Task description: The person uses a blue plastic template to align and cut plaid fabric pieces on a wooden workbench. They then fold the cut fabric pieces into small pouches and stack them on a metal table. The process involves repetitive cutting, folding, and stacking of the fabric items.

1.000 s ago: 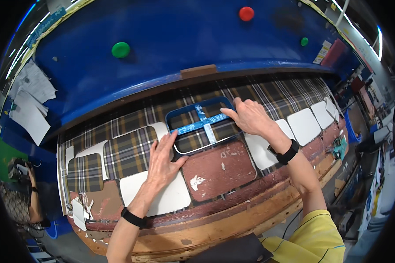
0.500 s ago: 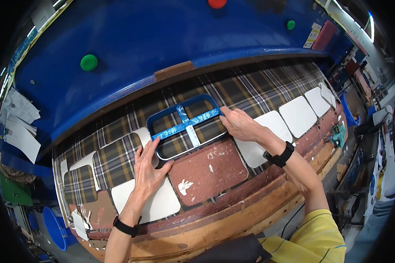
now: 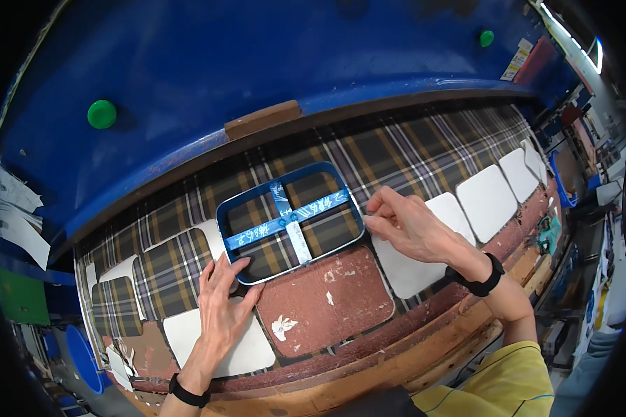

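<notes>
A blue rounded rectangular cutting die (image 3: 268,228) with crossed bars and strips of marked tape lies on plaid fabric (image 3: 424,149) in brown, grey and white. My left hand (image 3: 219,306) is at its near left corner, index finger hooked over the rim and thumb outside. Beside the right rim, my right hand (image 3: 414,226) hovers with loosely curled fingers; its fingertips are very close to the rim, and it holds nothing. Below the die, a rectangular opening in the fabric bares the reddish board (image 3: 327,295).
White-backed rounded pieces (image 3: 487,198) lie along the near edge on both sides. A blue machine beam (image 3: 209,83) with a green button (image 3: 101,115) rises behind the fabric. The wooden table edge (image 3: 306,396) is nearest me. A blue bin (image 3: 83,358) stands at lower left.
My right hand has come off the die's right rim and drawn slightly away. The left index finger has shifted from the outer side onto the near left corner. The view has tilted.
</notes>
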`<action>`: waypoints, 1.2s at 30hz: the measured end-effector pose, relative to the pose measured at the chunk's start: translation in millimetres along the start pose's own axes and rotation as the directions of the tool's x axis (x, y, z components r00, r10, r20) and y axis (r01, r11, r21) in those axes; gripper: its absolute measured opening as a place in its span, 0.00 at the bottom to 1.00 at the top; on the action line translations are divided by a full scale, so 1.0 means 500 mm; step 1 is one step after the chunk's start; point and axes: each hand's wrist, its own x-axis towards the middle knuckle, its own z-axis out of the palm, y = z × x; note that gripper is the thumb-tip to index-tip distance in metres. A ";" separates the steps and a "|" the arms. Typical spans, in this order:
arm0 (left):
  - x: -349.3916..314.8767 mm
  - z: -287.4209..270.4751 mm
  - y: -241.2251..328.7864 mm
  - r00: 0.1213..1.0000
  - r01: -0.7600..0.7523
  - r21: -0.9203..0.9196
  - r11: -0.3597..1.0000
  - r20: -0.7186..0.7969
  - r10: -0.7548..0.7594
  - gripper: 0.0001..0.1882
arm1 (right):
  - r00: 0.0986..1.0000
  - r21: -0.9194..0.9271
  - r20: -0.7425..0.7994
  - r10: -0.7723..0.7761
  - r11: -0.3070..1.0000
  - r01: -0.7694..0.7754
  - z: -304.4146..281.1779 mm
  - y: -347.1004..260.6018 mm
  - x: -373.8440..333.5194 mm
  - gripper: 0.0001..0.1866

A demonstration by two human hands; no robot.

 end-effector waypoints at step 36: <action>0.014 0.009 0.005 0.988 0.154 -0.258 0.954 0.007 -0.157 0.51 | 0.991 -0.204 -0.059 -0.123 0.973 0.109 0.046 0.020 0.027 0.12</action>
